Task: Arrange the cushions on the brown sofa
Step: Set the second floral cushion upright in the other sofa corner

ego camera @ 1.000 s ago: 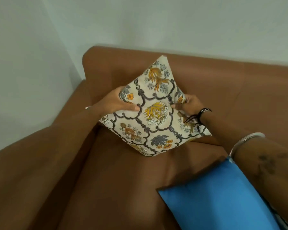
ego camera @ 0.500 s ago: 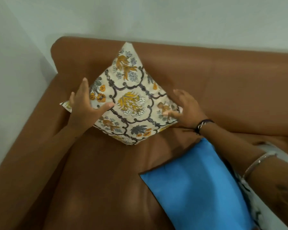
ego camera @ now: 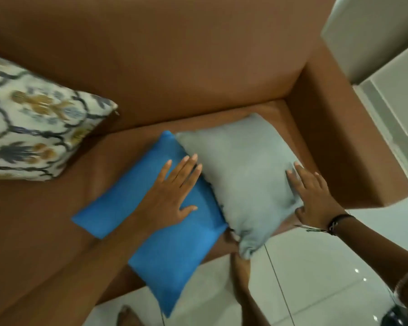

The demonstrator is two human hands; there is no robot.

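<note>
The left hand (ego camera: pixel 174 196) now lies flat, open, on the blue cushion (ego camera: pixel 174 243); the right hand (ego camera: pixel 313 194), open, touches the grey cushion (ego camera: pixel 243 170). Both released the floral cushion (ego camera: pixel 33 123).

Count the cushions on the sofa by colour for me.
Patterned floral cushion: 1
Blue cushion: 1
Pale grey cushion: 1
Total: 3

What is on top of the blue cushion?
The left hand lies flat on the blue cushion, and the grey cushion overlaps its right edge. The covered blue fabric cannot be seen.
</note>
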